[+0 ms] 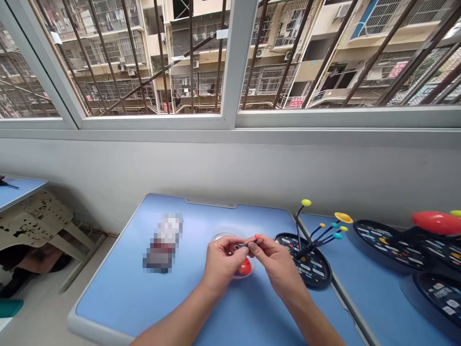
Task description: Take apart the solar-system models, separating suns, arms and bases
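Note:
My left hand (224, 263) has its fingers closed around a small dark rod-like piece (241, 246) over the middle of the desk. Pressed close beside it, my right hand (276, 263) pinches the other end of this piece, where a small red-orange tip (257, 236) shows. The fingers cover much of the piece. Under the hands stands a clear round container (220, 235) with a red rounded part (245, 267) in it. Right of my right hand, a round black base (317, 278) carries dark stems with yellow, orange and teal ends.
A blurred-out item (163, 242) lies on the blue desk (118, 293) at the left. More black printed bases (391, 245) and a glossy red shape (435, 222) occupy the adjoining desk at right. Behind are a white wall and barred windows. Another desk (21, 192) stands far left.

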The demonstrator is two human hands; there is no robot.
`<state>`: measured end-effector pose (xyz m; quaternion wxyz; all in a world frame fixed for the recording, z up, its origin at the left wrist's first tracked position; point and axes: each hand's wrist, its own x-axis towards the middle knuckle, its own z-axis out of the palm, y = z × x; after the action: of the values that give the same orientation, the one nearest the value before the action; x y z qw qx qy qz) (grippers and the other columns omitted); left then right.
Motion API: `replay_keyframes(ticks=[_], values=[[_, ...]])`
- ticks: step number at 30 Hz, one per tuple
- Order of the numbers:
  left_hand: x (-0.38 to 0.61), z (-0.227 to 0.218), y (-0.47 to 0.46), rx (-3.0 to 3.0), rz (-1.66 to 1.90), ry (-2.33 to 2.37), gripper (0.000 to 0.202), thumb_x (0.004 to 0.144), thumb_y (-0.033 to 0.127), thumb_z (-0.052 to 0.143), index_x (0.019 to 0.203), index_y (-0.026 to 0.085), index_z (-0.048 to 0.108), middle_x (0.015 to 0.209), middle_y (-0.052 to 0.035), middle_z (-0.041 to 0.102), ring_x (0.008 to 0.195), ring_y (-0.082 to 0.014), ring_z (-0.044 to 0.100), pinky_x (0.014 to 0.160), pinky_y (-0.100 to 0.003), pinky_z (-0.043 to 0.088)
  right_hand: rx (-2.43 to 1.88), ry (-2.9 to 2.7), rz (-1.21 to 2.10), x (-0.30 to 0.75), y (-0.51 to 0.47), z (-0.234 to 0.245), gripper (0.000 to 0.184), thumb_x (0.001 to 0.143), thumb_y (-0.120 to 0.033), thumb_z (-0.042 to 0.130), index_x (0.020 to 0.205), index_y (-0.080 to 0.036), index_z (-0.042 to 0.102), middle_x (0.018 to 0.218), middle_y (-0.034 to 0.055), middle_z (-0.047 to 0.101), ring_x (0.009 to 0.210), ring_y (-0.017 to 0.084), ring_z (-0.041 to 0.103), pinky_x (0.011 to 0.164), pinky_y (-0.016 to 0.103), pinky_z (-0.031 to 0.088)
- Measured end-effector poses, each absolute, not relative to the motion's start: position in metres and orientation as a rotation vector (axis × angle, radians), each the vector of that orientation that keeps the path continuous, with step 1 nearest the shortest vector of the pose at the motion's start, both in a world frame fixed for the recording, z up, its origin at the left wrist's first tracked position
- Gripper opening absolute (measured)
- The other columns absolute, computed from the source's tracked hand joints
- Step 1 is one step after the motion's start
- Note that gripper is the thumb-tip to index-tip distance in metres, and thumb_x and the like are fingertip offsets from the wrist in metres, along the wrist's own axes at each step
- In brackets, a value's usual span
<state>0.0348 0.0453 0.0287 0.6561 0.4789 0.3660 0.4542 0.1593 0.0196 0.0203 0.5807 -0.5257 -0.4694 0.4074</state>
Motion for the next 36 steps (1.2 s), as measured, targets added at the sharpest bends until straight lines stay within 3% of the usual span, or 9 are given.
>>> replay_keyframes(ticks=[3, 11, 16, 19, 22, 25, 29, 32, 36], values=[[0.036, 0.028, 0.041, 1.25, 1.088, 0.894, 0.011, 0.064, 0.023, 0.062, 0.067, 0.014, 0.068, 0.059, -0.0022, 0.064, 0.049, -0.009, 0.051, 0.051, -0.021, 0.042, -1.211, -1.075, 0.965, 0.159, 0.016, 0.021, 0.029, 0.067, -0.046, 0.066, 0.06, -0.019, 0.061, 0.059, -0.0017, 0.051, 0.059, 0.012, 0.046, 0.056, 0.023, 0.041], [0.034, 0.03, 0.028, 1.532, 1.199, 0.985, 0.015, 0.07, 0.021, 0.055, 0.067, 0.015, 0.068, 0.053, -0.0016, 0.06, 0.049, -0.0107, 0.052, 0.05, -0.021, 0.041, -1.171, -0.837, 1.037, 0.15, 0.015, 0.025, 0.03, 0.056, -0.045, 0.075, 0.057, -0.018, 0.061, 0.06, 0.0004, 0.054, 0.06, 0.013, 0.049, 0.057, 0.027, 0.044], [0.03, 0.031, 0.025, 1.567, 1.306, 1.06, 0.015, 0.064, 0.015, 0.051, 0.051, 0.016, 0.058, 0.049, 0.0006, 0.05, 0.048, -0.0086, 0.042, 0.051, -0.023, 0.035, -1.049, -0.564, 0.749, 0.189, 0.018, 0.041, 0.032, 0.046, -0.041, 0.081, 0.054, -0.021, 0.058, 0.059, -0.0044, 0.052, 0.053, 0.009, 0.046, 0.047, 0.02, 0.04], [0.031, 0.035, 0.029, 1.229, 1.014, 0.915, 0.009, 0.063, 0.02, 0.055, 0.065, 0.015, 0.062, 0.052, 0.0009, 0.052, 0.047, -0.0081, 0.042, 0.043, -0.021, 0.032, -1.068, -0.654, 0.713, 0.196, 0.014, 0.044, 0.026, 0.054, -0.042, 0.078, 0.059, -0.022, 0.063, 0.064, -0.0025, 0.057, 0.056, 0.009, 0.049, 0.052, 0.022, 0.043], [0.03, 0.037, 0.035, 0.917, 0.783, 0.697, 0.028, 0.065, 0.032, 0.059, 0.085, 0.013, 0.063, 0.058, -0.0006, 0.055, 0.045, -0.0075, 0.04, 0.035, -0.018, 0.021, -1.149, -0.847, 0.884, 0.179, 0.011, 0.035, 0.029, 0.058, -0.048, 0.074, 0.071, -0.022, 0.071, 0.08, 0.0047, 0.066, 0.062, 0.013, 0.055, 0.063, 0.03, 0.048], [0.028, 0.037, 0.039, 0.832, 0.726, 0.613, 0.032, 0.066, 0.04, 0.064, 0.076, 0.01, 0.063, 0.058, -0.0009, 0.053, 0.044, -0.0049, 0.037, 0.034, -0.017, 0.013, -1.185, -0.958, 1.028, 0.161, 0.009, 0.025, 0.035, 0.064, -0.05, 0.069, 0.086, -0.022, 0.072, 0.097, 0.0095, 0.068, 0.085, 0.021, 0.06, 0.081, 0.038, 0.047], [0.027, 0.033, 0.041, 0.86, 0.714, 0.593, 0.038, 0.062, 0.046, 0.07, 0.069, 0.01, 0.06, 0.052, 0.0027, 0.047, 0.042, -0.0025, 0.033, 0.037, -0.017, 0.011, -1.204, -1.085, 1.102, 0.155, 0.008, 0.022, 0.034, 0.071, -0.049, 0.063, 0.093, -0.025, 0.07, 0.118, 0.0083, 0.061, 0.115, 0.025, 0.049, 0.099, 0.042, 0.036], [0.028, 0.03, 0.044, 0.848, 0.765, 0.607, 0.04, 0.053, 0.045, 0.076, 0.062, 0.01, 0.059, 0.048, 0.0039, 0.046, 0.039, -0.0023, 0.034, 0.037, -0.018, 0.012, -1.23, -1.196, 1.092, 0.154, 0.006, 0.024, 0.036, 0.074, -0.049, 0.059, 0.097, -0.024, 0.069, 0.116, 0.0089, 0.062, 0.114, 0.025, 0.05, 0.098, 0.043, 0.038], [0.028, 0.031, 0.046, 0.802, 0.862, 0.687, 0.035, 0.052, 0.041, 0.076, 0.06, 0.011, 0.06, 0.047, 0.0043, 0.047, 0.038, -0.0015, 0.027, 0.037, -0.019, 0.013, -1.299, -1.24, 0.921, 0.154, 0.004, 0.025, 0.034, 0.075, -0.044, 0.06, 0.101, -0.023, 0.065, 0.103, 0.0075, 0.067, 0.093, 0.022, 0.061, 0.082, 0.036, 0.049]])
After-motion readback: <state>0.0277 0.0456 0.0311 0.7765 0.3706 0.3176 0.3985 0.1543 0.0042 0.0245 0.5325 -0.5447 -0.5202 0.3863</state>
